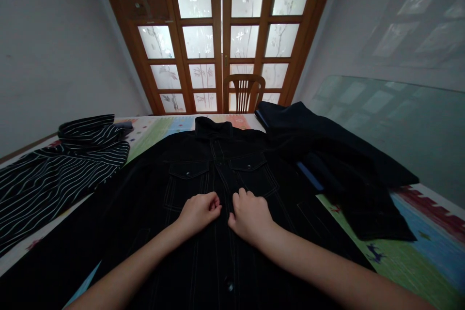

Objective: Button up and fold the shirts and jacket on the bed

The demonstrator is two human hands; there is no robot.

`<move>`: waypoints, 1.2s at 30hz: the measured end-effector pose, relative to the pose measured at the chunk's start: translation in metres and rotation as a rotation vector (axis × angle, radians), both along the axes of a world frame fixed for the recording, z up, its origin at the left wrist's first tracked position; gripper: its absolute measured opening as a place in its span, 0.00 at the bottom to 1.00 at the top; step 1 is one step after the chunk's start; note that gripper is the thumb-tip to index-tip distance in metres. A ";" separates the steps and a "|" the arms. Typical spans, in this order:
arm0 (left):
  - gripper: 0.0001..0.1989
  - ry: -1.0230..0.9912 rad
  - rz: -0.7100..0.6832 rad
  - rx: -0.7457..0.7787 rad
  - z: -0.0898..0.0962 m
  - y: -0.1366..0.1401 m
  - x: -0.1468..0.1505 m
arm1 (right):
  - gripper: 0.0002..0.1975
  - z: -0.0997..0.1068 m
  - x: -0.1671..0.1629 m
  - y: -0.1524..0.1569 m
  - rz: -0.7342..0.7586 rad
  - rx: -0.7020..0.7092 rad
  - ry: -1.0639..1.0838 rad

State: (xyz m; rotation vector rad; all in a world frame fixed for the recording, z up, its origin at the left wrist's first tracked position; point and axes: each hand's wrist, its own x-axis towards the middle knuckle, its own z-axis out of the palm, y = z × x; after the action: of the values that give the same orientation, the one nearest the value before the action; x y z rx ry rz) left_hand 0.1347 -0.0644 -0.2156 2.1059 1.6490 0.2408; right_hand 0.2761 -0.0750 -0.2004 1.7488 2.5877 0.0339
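Note:
A black denim jacket [232,247] with pale stitching lies spread front side up, its collar toward the far side. Buttons run down its front, and two flapped pockets show on the chest. My left hand [199,210] is closed at the left of the front strip, just below a chest pocket, fingers curled together against the cloth. Opposite it, my right hand [250,215] is also closed, with bent fingers on the other side of the strip. A narrow gap separates the two hands. The cloth between their fingertips is mostly hidden.
A black and white striped garment [87,160] lies on the left. Folded dark clothing [308,126] sits on the right, partly under a jacket sleeve. Beneath is a colourful patterned table cover [410,256]. Beyond the far edge stand a wooden chair [244,92] and paned doors [221,34].

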 end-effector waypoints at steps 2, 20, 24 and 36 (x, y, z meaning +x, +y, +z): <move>0.05 0.010 -0.009 0.016 -0.002 0.001 -0.001 | 0.11 -0.002 -0.001 0.003 -0.014 0.004 0.027; 0.05 -0.082 -0.071 0.085 -0.009 0.001 -0.005 | 0.11 0.008 0.016 0.030 -0.007 -0.160 0.070; 0.04 -0.117 -0.162 0.189 -0.011 0.000 -0.005 | 0.11 0.013 0.017 0.028 0.014 -0.164 0.080; 0.02 -0.124 -0.240 0.315 -0.013 -0.001 -0.006 | 0.06 -0.005 0.016 0.035 0.157 -0.481 0.676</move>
State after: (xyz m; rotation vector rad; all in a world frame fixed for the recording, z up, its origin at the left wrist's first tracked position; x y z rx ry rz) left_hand 0.1289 -0.0652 -0.2282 2.4405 1.3415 0.5724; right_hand 0.2919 -0.0401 -0.2058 1.5444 2.7658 -1.2606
